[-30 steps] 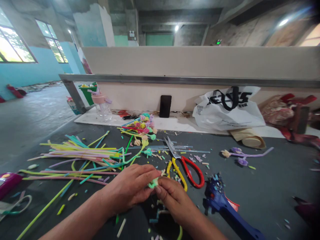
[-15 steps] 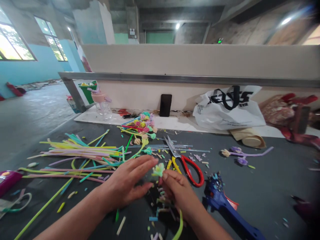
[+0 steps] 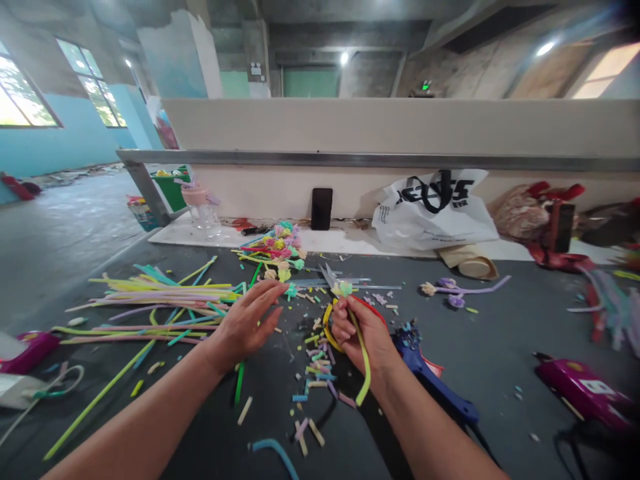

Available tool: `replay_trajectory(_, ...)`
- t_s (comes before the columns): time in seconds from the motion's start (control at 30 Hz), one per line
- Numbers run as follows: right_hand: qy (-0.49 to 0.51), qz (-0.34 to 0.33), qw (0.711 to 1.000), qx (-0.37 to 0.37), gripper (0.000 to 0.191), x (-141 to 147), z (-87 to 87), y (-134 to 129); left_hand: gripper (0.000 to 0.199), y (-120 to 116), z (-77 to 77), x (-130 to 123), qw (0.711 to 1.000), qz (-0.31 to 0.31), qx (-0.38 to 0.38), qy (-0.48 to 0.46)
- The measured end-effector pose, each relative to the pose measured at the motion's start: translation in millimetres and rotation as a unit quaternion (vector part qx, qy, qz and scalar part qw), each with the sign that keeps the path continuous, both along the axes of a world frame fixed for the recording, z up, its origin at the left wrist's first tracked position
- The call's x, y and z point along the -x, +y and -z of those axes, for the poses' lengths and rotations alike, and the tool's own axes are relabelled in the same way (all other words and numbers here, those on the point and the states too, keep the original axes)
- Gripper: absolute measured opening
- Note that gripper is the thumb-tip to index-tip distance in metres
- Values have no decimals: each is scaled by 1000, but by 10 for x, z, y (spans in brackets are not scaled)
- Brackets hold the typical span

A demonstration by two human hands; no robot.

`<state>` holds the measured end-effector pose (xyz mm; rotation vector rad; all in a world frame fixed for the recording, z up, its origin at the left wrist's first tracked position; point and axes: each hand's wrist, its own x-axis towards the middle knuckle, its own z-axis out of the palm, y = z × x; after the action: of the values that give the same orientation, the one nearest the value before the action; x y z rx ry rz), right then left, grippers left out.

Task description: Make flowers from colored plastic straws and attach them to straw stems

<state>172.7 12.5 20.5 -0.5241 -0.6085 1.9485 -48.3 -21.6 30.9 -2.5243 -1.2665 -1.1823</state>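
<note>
Between the fingertips of my right hand is a pale green and yellow flower on a curved yellow-green stem. My left hand hovers over the table with its fingers apart, holding nothing, near a small teal flower. Scissors with red and yellow handles lie partly hidden behind my right hand. Right of that hand is a dark blue glue gun. Short cut pieces are scattered between my hands.
Long coloured stems lie at the left, with finished flowers behind. A phone leans against the back panel beside a white bag. Purple flowers and a magenta tool are at the right.
My right hand has lifted the flower up and rightward, showing more of its stem. My left hand has drawn away to the left. The view has shifted, revealing the magenta tool.
</note>
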Motion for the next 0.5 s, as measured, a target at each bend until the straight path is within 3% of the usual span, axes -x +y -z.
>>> replay_trajectory(0.1, 4, 12, 1000, -9, 13, -36, -13, 12, 39, -28, -158, -13, 999, -3, 15, 34)
replay_trajectory(0.23, 10, 14, 999, -28, 13, -74, -23, 16, 32, -151, -539, -12, 998, -18, 9, 67)
replay_trajectory(0.37, 12, 17, 999, -45, 13, -97, -17, 27, 26, -323, -901, 114, 994, -85, -26, 66)
replay_trajectory(0.5, -5, 15, 998, -63, 13, -98, -3, 39, 22, -494, -1022, 375, 985, -161, -25, 63)
